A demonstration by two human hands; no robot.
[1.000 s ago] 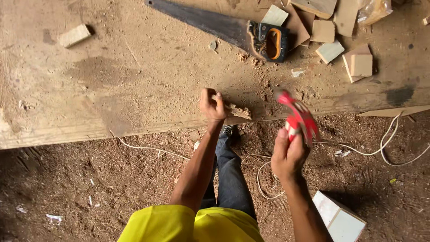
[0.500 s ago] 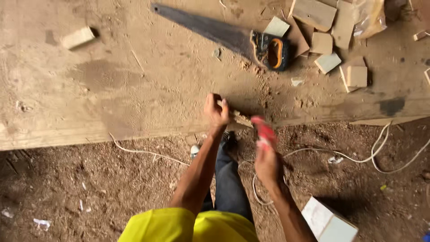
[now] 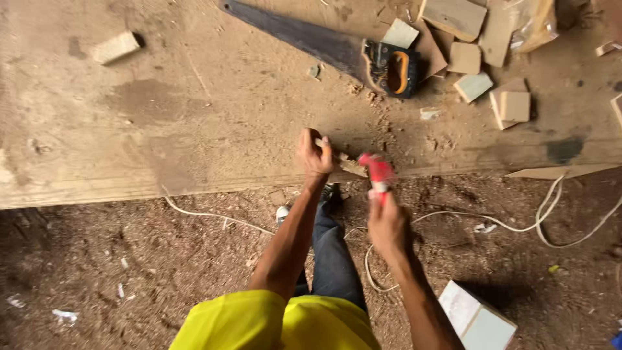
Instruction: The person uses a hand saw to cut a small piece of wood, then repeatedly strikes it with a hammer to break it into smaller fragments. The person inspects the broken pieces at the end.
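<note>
Head view: your left hand is closing around one end of a small wood scrap at the near edge of the workbench, roughly midway along that edge, pinning it to the board. The scrap's long axis is running from your left hand out to the right and a little toward you, almost parallel with the near edge, so its free end is pointing straight at the red tool.

Your right hand is wrapping fully around the red tool's handle below the bench edge, with the tool's head rising up over the edge and sitting just beside, perhaps touching, the scrap's free end; motion blur is keeping me from telling which. The right hand is the nearer one to that free end, while the left is already on the piece.

Well apart, toward the far edge, a handsaw is lying on a diagonal, its black and orange handle next to several cut blocks near the far right corner. A white cord is trailing over the sawdust-covered ground below.
</note>
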